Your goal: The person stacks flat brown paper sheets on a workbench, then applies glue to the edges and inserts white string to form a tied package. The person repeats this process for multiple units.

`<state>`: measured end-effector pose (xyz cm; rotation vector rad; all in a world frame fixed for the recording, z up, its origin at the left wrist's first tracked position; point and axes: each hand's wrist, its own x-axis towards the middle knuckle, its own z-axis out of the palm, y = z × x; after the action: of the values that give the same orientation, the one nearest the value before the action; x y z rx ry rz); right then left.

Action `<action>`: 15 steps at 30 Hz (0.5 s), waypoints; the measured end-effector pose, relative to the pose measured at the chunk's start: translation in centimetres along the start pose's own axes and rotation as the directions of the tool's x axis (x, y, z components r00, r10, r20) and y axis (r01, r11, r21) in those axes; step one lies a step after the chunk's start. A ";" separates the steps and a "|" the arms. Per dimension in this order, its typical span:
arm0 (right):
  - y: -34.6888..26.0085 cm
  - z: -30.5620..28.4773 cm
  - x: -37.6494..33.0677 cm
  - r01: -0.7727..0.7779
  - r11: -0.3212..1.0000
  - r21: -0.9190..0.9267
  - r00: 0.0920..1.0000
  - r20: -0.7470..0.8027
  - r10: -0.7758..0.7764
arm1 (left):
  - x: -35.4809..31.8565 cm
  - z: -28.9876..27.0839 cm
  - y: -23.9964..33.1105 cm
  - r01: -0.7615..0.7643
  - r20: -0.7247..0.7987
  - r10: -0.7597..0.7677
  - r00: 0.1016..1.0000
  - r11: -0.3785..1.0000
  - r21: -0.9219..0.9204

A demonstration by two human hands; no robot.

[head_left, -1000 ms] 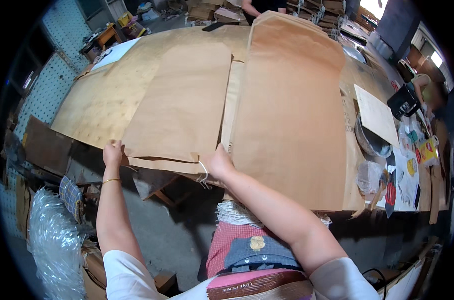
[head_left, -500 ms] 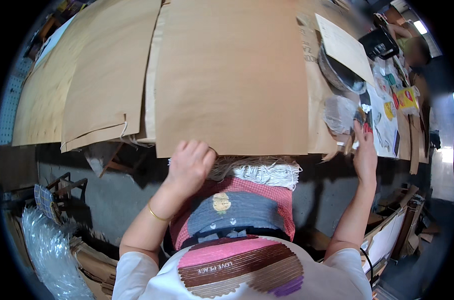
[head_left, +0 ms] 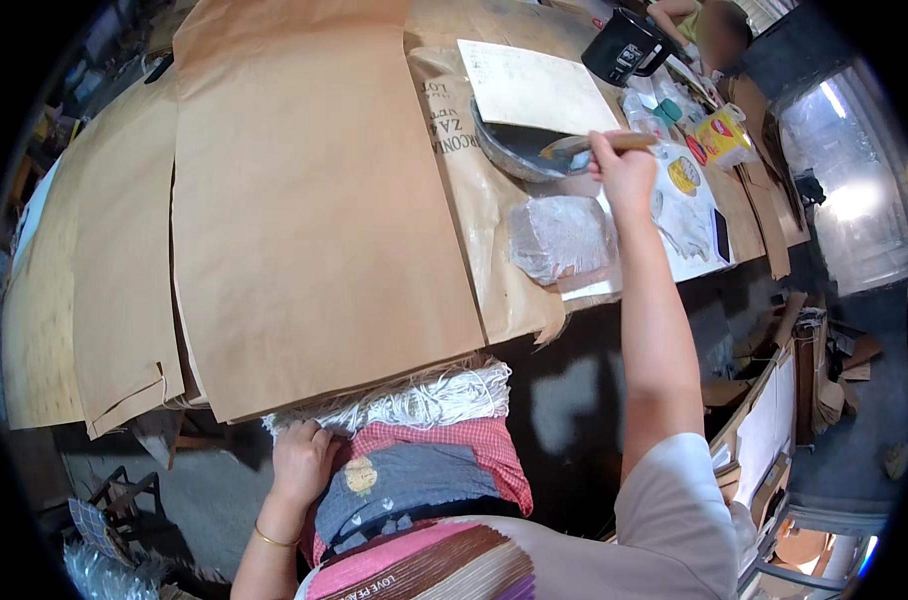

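Note:
My right hand (head_left: 626,175) is closed round the wooden handle of a flat brush (head_left: 632,142). The brush's bristle end points left, over the rim of a dark grey basin (head_left: 519,165). A cream-coloured board (head_left: 534,88) lies across part of that basin and hides much of its inside. Down at the table's near edge, my left hand (head_left: 304,460) has its fingers curled beside a bundle of white strings (head_left: 444,393) over my lap. Whether the fingers grip any string is hidden. Large brown kraft paper sheets (head_left: 314,220) lie stacked on the table in front of me.
Right of the paper lie a clear plastic-wrapped bundle (head_left: 564,238), a yellow tin (head_left: 684,175), a yellow packet (head_left: 722,138) and a phone (head_left: 721,235). A black mug (head_left: 626,48) stands farther back. Another person (head_left: 699,25) sits at the far right. Cardboard (head_left: 774,400) leans below the table.
My right hand has lifted from beside the plastic-wrapped bundle to the basin, now with the brush in it. My left hand has left the paper's edge and dropped to the strings. The view has turned right.

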<state>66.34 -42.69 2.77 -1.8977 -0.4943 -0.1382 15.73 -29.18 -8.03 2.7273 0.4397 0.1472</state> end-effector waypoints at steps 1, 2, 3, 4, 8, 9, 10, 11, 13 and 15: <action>1.0 1.3 1.2 -0.031 0.999 -0.036 0.999 -0.011 0.030 | -0.2 1.1 -0.4 0.036 -0.024 -0.035 0.999 0.999 0.025; 1.9 2.4 2.1 -0.046 0.991 -0.129 0.999 0.014 0.049 | -0.8 2.3 -1.1 0.108 -0.031 -0.106 0.994 0.991 0.074; 2.4 3.0 2.7 -0.060 0.971 -0.230 0.997 0.036 0.070 | -1.3 3.1 -1.9 0.107 -0.024 -0.106 0.994 0.990 0.087; 2.9 3.1 3.2 -0.062 0.948 -0.311 0.996 0.038 0.078 | -1.6 3.7 -2.6 0.105 -0.017 -0.104 0.994 0.990 0.099; -2.2 2.1 1.7 -0.002 0.966 -0.257 1.000 0.024 0.009 | -3.2 3.6 -2.9 0.107 -0.076 -0.101 0.992 0.990 0.092; -2.4 1.8 1.7 -0.011 0.969 -0.246 0.999 0.036 0.021 | -3.4 3.1 -2.8 0.082 -0.095 -0.075 0.993 0.994 0.073; -2.5 1.7 1.7 -0.021 0.972 -0.235 0.998 0.047 0.033 | -3.6 2.2 -2.4 0.133 0.036 -0.137 0.990 0.987 0.086; -2.6 1.5 1.8 -0.030 0.975 -0.221 0.998 0.055 0.043 | -3.7 1.8 -2.1 0.118 0.020 -0.121 0.992 0.987 0.110; -0.7 2.0 2.1 -0.065 0.958 -0.280 0.993 0.078 0.090 | -3.9 1.3 -1.6 0.091 -0.013 -0.090 0.996 0.983 0.158; 0.1 2.3 2.7 -0.079 0.940 -0.332 0.984 0.126 0.127 | -3.5 0.4 -0.8 0.050 -0.060 -0.041 0.997 0.988 0.148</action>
<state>68.53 -39.91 2.70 -2.2667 -0.4912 -0.0104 12.28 -29.71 -8.85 2.8634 0.5493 0.1875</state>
